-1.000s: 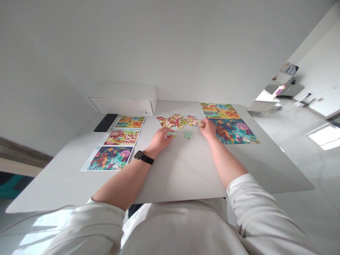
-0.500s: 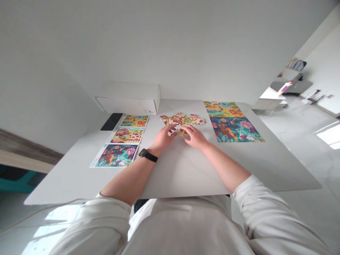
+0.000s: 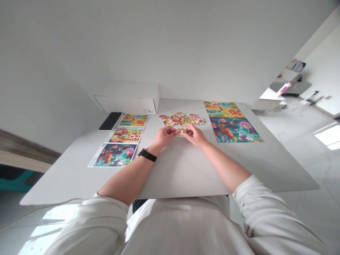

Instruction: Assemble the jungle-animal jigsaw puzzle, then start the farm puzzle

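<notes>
Between my two hands is a small section of jigsaw puzzle [image 3: 181, 132], tan and pale yellow, partly covered by fingers. My left hand [image 3: 165, 136] is closed on its left end, thumb and fingers pinched together. Gripping the right end is my right hand [image 3: 196, 135], its fingers bent over the edge. Just beyond the hands lies a loose heap of jigsaw pieces [image 3: 172, 120] in red, green and cream. How many pieces make up the held section I cannot make out.
Left on the table [image 3: 170, 170] are a sheet with three pictures [image 3: 124, 135] and a dark phone [image 3: 110, 121]. A white box [image 3: 127, 104] stands behind them against the wall. Two finished-looking colourful puzzle pictures [image 3: 233, 122] lie on the right.
My left hand has drawn its fingers into a pinch, and the red-and-white piece beneath it no longer shows. The right hand has shifted slightly, and the held section sits between both hands.
</notes>
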{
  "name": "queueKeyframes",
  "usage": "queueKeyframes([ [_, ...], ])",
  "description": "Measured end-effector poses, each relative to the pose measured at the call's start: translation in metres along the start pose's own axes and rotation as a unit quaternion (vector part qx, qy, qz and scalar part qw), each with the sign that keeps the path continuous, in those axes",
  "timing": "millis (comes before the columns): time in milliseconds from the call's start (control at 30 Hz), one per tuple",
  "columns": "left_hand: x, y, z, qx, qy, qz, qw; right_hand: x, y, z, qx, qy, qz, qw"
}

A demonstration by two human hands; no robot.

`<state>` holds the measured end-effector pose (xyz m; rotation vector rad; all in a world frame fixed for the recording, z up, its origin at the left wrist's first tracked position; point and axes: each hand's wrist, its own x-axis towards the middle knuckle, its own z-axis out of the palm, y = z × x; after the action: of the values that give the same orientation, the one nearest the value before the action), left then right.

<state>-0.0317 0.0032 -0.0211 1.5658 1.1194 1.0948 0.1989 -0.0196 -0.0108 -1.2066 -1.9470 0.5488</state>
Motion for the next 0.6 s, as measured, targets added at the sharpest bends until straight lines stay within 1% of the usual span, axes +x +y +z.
queueKeyframes([
  [100, 0.001, -0.004, 0.0, -0.03, 0.002, 0.005, 1.0, 0.002, 0.006, -0.001, 0.021, -0.022, 0.053, 0.998],
  [267, 0.001, -0.002, 0.001, -0.026, -0.008, 0.007, 1.0, 0.002, 0.006, -0.004, 0.06, -0.037, 0.088, 0.994],
  [467, -0.002, 0.007, 0.003, -0.045, -0.019, -0.004, 0.999, 0.003, 0.007, -0.006, 0.075, -0.041, 0.103, 0.991],
  [600, -0.004, 0.012, 0.003, -0.061, -0.019, 0.004, 0.998, 0.003, 0.01, -0.006, 0.084, -0.043, 0.106, 0.99],
])
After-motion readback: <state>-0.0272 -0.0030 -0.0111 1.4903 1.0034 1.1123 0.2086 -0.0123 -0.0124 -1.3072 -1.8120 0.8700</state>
